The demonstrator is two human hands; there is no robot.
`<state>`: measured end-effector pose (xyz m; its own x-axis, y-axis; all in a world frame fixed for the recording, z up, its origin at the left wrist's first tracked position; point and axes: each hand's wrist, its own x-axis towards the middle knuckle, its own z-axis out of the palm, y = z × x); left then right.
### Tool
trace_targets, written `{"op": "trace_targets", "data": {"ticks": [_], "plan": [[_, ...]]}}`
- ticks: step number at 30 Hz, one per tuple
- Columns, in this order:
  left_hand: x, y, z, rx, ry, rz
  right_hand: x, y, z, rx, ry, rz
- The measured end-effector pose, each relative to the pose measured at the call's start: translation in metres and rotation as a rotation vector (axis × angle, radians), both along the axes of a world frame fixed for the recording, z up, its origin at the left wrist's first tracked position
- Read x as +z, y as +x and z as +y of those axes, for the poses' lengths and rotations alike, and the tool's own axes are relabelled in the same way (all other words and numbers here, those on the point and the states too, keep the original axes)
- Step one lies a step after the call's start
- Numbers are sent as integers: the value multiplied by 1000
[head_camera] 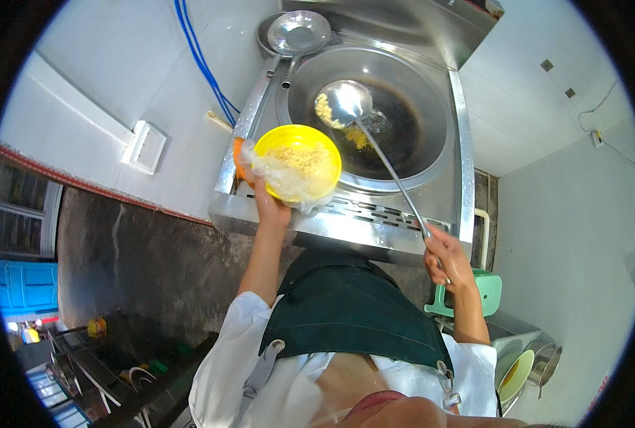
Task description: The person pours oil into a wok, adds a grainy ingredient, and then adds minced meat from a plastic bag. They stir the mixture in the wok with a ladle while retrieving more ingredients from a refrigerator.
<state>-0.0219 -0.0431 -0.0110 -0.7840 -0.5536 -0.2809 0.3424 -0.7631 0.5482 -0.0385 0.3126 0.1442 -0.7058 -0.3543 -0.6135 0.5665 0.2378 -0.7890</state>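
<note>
My left hand (272, 206) holds a yellow bowl (297, 134) by its near left side, at the front left edge of the wok. Pale chopped food (301, 160) lies in the bowl, and clear plastic film (274, 179) is bunched over its near side. My right hand (448, 258) grips the handle of a long metal ladle (352, 99). The ladle's bowl is over the large wok (430, 107), with pale chopped bits (325, 111) along its left side. Dark liquid and a clump of yellowish bits (356, 137) are in the wok below the ladle.
A perforated metal strainer (299, 35) rests on another pan at the stove's back left. Beside the bowl is something orange (240, 160). A slotted grate (371, 211) runs along the stove's front. A green plastic stool (488, 293) stands at right, near a yellow-green basin (518, 374). Blue hoses (202, 64) hang at left.
</note>
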Motion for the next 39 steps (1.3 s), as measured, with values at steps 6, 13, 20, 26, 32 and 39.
{"op": "trace_targets", "data": {"ticks": [6, 13, 20, 26, 32, 39], "plan": [[16, 26, -11, -75, 25, -11, -88, -55, -2, 357, 868, 1238], [67, 46, 24, -264, 41, 22, -108, -86, -25, 611, 1183, 1019], [71, 60, 165, -510, -242, 2, 9, 44, 0, 183, 424, 1304], [45, 81, 332, -1119, -200, 106, -27, 155, 169, -342, 15, 913], [8, 144, 526, -1760, -174, 212, -46, 334, 385, -1189, -752, 346], [1, 254, 732, -2375, 55, 155, -124, 529, 505, -1729, -1300, 585]]}}
